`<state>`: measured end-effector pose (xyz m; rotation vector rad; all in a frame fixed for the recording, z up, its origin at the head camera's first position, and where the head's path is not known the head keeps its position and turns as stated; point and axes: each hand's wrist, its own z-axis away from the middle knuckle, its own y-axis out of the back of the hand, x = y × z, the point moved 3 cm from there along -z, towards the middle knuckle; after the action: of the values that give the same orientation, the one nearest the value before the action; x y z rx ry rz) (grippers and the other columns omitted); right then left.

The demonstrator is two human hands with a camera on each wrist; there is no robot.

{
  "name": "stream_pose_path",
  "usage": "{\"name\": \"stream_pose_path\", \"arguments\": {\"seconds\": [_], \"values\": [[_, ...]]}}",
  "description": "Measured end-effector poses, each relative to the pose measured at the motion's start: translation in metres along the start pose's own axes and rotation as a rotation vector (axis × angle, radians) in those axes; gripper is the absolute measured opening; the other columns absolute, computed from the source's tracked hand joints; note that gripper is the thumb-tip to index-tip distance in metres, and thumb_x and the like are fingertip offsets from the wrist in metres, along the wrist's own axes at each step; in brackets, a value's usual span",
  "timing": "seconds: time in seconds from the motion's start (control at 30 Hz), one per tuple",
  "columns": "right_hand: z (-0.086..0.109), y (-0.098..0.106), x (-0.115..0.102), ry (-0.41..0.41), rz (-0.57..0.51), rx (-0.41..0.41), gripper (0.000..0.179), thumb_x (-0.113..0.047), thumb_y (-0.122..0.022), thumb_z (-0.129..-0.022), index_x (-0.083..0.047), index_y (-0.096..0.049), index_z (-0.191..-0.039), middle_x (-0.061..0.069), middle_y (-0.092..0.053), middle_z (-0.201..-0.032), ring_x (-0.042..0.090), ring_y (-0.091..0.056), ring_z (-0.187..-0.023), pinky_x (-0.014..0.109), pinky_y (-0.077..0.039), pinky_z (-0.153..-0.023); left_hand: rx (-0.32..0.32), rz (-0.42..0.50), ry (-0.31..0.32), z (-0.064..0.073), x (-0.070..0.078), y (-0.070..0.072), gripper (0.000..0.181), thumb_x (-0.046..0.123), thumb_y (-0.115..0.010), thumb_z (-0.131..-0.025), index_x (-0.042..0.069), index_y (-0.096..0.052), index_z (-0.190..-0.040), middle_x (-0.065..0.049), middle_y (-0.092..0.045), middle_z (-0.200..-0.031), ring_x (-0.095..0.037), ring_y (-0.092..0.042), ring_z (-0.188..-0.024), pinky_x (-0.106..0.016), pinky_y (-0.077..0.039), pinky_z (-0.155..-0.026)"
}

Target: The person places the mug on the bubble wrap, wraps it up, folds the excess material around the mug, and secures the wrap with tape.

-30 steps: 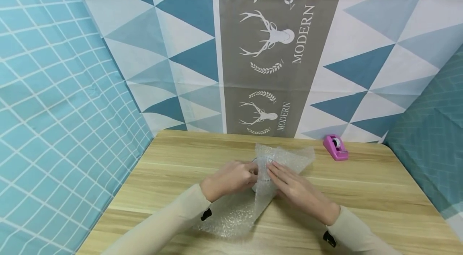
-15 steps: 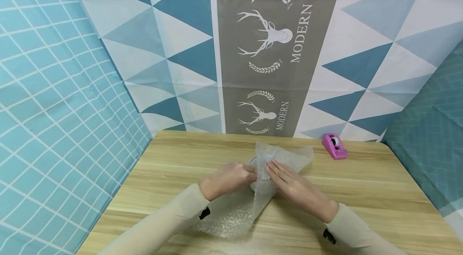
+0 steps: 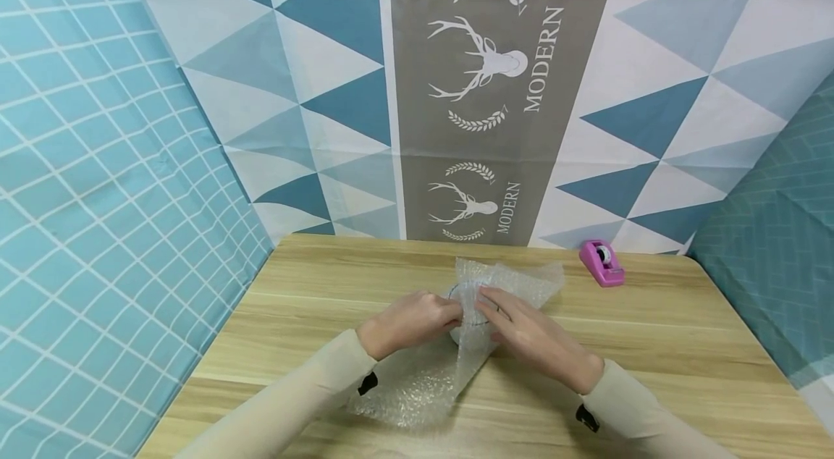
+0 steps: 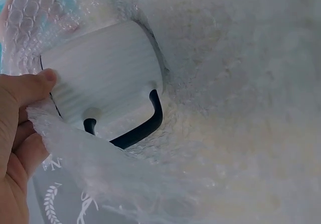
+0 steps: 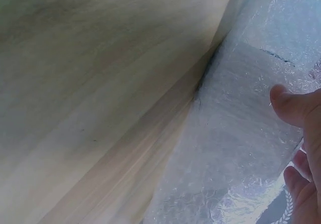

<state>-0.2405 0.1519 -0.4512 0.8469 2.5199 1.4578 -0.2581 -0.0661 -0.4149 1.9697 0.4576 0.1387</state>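
Note:
A white mug (image 4: 108,71) with a black handle (image 4: 143,131) and a dark rim line stands in a sheet of bubble wrap (image 3: 420,386). My left hand (image 3: 413,323) grips the mug at its rim, the thumb (image 4: 45,78) on the outer wall and the other fingers partly hidden behind the wrap. From the right, my right hand (image 3: 537,336) lays its fingers over the wrap that covers the mug's top. Its thumb (image 5: 286,103) rests against the wrapped side in the right wrist view. The wrap hides the mug's right half.
At the back right of the wooden table (image 3: 326,285) stands a pink tape dispenser (image 3: 602,263). One corner of the wrap spreads toward the back right, another toward the front left. A patterned cloth (image 3: 352,82) hangs behind the table.
My right hand has shifted slightly and its fingers have spread a little over the wrap. The left fingers have settled at the mug's rim; the mug stays in place.

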Motion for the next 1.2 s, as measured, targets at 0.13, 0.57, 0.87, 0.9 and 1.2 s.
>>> {"name": "stream_pose_path", "arguments": {"seconds": [0.13, 0.57, 0.87, 0.9, 1.2], "values": [[-0.001, 0.000, 0.000, 0.024, 0.013, 0.005, 0.070, -0.016, -0.077, -0.085, 0.006, -0.051, -0.146, 0.025, -0.052, -0.150, 0.041, -0.054, -0.137, 0.052, -0.048, -0.110, 0.003, 0.025, -0.002, -0.001, -0.001, 0.000, 0.024, 0.007, -0.071, -0.094, 0.015, -0.060, -0.075, 0.009, -0.059, -0.067, 0.001, -0.043, -0.057, -0.010, -0.043, -0.054], [-0.006, -0.003, -0.002, 0.034, 0.032, -0.111, 0.068, -0.015, -0.070, -0.089, 0.011, -0.046, -0.147, 0.027, -0.047, -0.154, 0.041, -0.048, -0.142, 0.051, -0.043, -0.115, -0.005, 0.007, -0.027, -0.002, 0.000, 0.002, 0.022, 0.006, -0.071, -0.094, 0.015, -0.062, -0.076, 0.009, -0.062, -0.069, 0.001, -0.046, -0.057, -0.009, -0.044, -0.054], [-0.014, -0.002, -0.003, 0.072, 0.100, -0.140, 0.069, -0.022, -0.077, -0.086, 0.007, -0.053, -0.144, 0.022, -0.055, -0.149, 0.037, -0.054, -0.138, 0.049, -0.045, -0.114, 0.001, 0.037, -0.018, -0.001, -0.001, 0.003, 0.023, 0.006, -0.072, -0.093, 0.015, -0.060, -0.077, 0.008, -0.060, -0.067, 0.000, -0.045, -0.057, -0.010, -0.043, -0.054], [-0.016, -0.001, -0.003, 0.084, 0.125, -0.139, 0.063, -0.018, -0.073, -0.088, 0.007, -0.055, -0.142, 0.022, -0.057, -0.147, 0.036, -0.056, -0.137, 0.049, -0.046, -0.113, -0.003, 0.046, -0.015, -0.001, -0.001, 0.003, 0.022, 0.006, -0.072, -0.094, 0.015, -0.060, -0.077, 0.008, -0.060, -0.067, 0.001, -0.046, -0.057, -0.010, -0.042, -0.054], [-0.023, -0.004, -0.003, 0.130, 0.184, -0.137, 0.048, -0.007, -0.063, -0.089, 0.005, -0.062, -0.135, 0.020, -0.064, -0.139, 0.032, -0.063, -0.130, 0.044, -0.049, -0.111, -0.035, 0.108, 0.006, -0.001, -0.004, 0.001, 0.020, 0.007, -0.072, -0.094, 0.015, -0.062, -0.080, 0.008, -0.066, -0.072, 0.002, -0.050, -0.060, -0.007, -0.043, -0.057]]}}
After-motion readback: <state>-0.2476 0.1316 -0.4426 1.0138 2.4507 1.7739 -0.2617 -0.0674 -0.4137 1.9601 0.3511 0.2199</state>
